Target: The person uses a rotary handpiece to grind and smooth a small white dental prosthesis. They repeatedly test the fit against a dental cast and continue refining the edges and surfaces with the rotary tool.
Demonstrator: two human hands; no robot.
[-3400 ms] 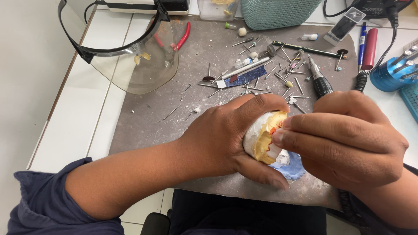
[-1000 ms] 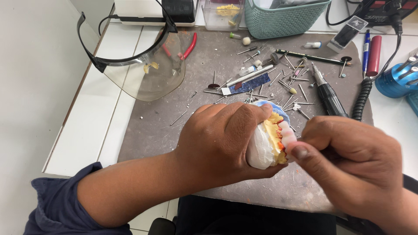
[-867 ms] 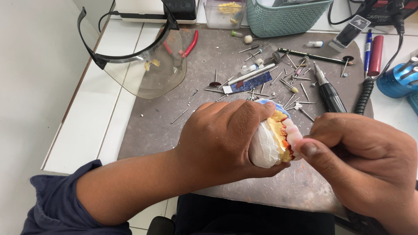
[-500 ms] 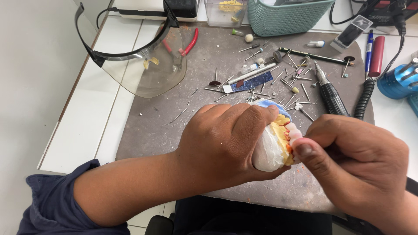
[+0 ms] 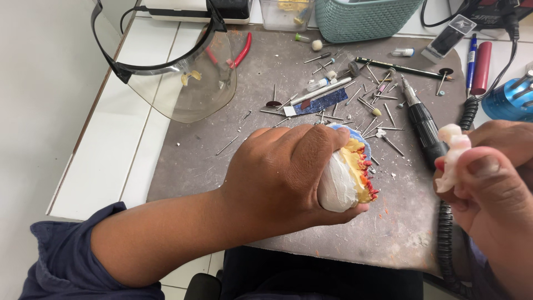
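A white plaster dental cast [image 5: 340, 186], edged with yellow and red wax along its right side, is gripped in the left hand [image 5: 283, 178], whose fingers are wrapped closely over its top and whose thumb is pressed under it. The cast is held just above the grey mat [image 5: 222, 155] that covers the middle of the table [image 5: 94, 166]. A small pale pink piece [image 5: 452, 153] with tooth-like bumps is pinched between the thumb and fingers of the right hand [image 5: 491, 186], which is closed on it and kept well apart from the cast, out to its right.

Between the two hands a black handpiece [image 5: 422, 125] is laid on the mat, and its coiled black cord [image 5: 444, 233] is run down past the right hand. Beyond the left hand many small burs and metal pins [image 5: 361, 100] are scattered over the mat. Farther away from the left hand, to its left, a clear face shield [image 5: 183, 78] with a black frame is rested on the table, with red-handled pliers [image 5: 241, 50] seen just behind it. At the far edge a teal basket [image 5: 361, 19] is stood. Beyond the right hand a blue pen [image 5: 471, 55], a red tube [image 5: 482, 66] and a blue metal holder [image 5: 513, 97] are placed.
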